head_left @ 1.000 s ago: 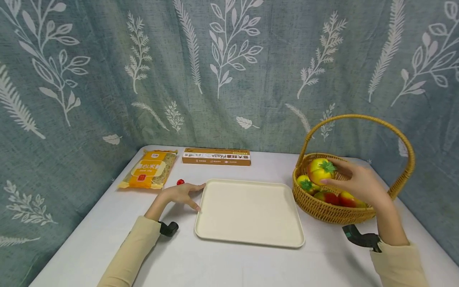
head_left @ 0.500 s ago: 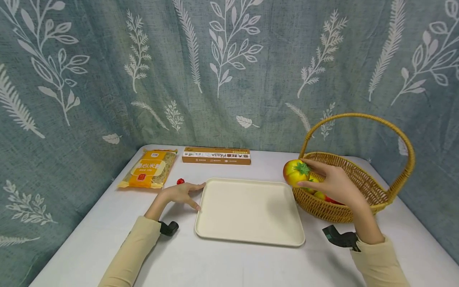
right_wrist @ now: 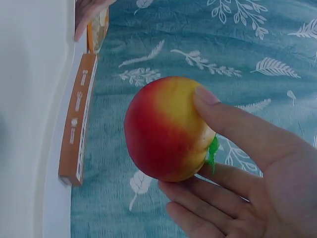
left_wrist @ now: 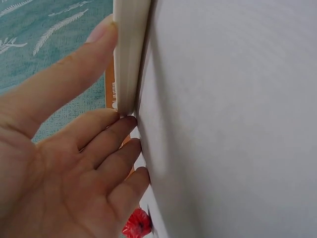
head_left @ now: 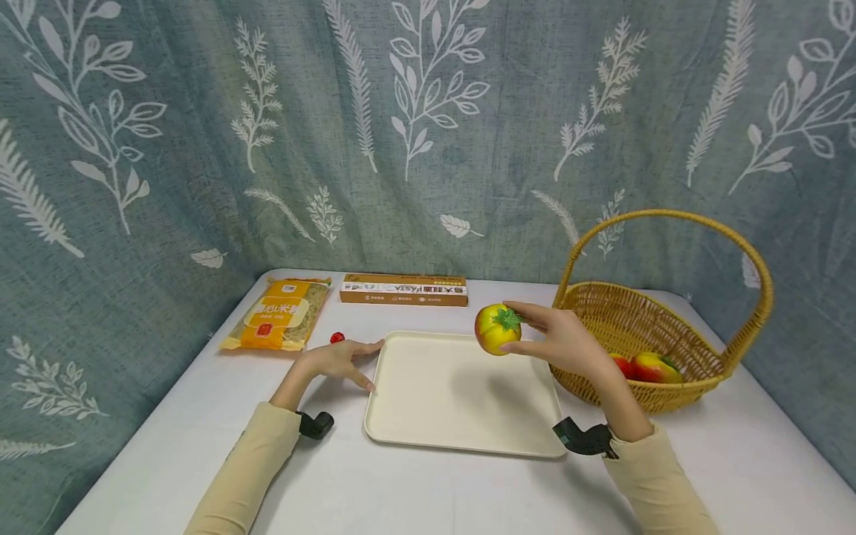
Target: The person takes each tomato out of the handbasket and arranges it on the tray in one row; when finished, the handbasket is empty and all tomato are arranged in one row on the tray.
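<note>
My right hand [head_left: 562,338] pinches a round red-and-yellow fruit with a green leafy top [head_left: 498,329]. It is held in the air over the right half of a cream rectangular tray [head_left: 428,409]. In the right wrist view, the thumb lies on one side of the fruit [right_wrist: 166,129] and the fingers on the other. My left hand [head_left: 334,362] rests at the tray's left edge. Its thumb and fingertips touch the tray's rim [left_wrist: 130,54] in the left wrist view, the fingers loosely extended.
A wicker basket [head_left: 628,394] with a tall handle stands at the right, with red-and-yellow fruit [head_left: 652,367] inside. A pasta box [head_left: 404,290] lies at the back. An orange food packet [head_left: 277,313] and a small red object [head_left: 337,337] are at the left.
My right hand has carried the fruit leftward out from the basket to over the tray. The left hand has stayed at the tray's edge.
</note>
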The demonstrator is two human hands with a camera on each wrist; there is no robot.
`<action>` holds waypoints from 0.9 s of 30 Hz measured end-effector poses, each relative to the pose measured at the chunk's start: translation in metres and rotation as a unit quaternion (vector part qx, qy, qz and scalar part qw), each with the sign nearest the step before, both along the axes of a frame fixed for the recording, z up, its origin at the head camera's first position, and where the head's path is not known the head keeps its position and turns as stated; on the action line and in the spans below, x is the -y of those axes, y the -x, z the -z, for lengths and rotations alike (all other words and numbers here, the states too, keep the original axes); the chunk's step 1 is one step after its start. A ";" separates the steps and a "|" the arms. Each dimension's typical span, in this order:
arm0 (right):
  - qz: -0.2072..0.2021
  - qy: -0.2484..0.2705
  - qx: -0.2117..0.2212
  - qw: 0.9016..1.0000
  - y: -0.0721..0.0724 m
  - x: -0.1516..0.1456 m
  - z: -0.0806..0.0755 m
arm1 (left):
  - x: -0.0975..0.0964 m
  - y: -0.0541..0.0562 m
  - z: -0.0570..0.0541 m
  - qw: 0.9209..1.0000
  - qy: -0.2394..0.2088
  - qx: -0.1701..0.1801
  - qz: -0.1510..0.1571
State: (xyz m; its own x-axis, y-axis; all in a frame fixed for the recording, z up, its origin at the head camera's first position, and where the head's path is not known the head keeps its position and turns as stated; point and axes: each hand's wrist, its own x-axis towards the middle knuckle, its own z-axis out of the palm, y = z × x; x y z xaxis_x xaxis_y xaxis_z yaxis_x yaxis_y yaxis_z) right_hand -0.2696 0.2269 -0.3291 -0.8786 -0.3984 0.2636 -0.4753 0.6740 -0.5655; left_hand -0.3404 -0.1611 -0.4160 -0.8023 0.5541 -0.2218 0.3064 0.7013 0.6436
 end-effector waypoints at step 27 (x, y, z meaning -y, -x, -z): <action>-0.072 0.023 0.048 0.996 0.027 0.100 0.036 | -0.001 -0.002 0.000 1.000 0.019 -0.008 -0.012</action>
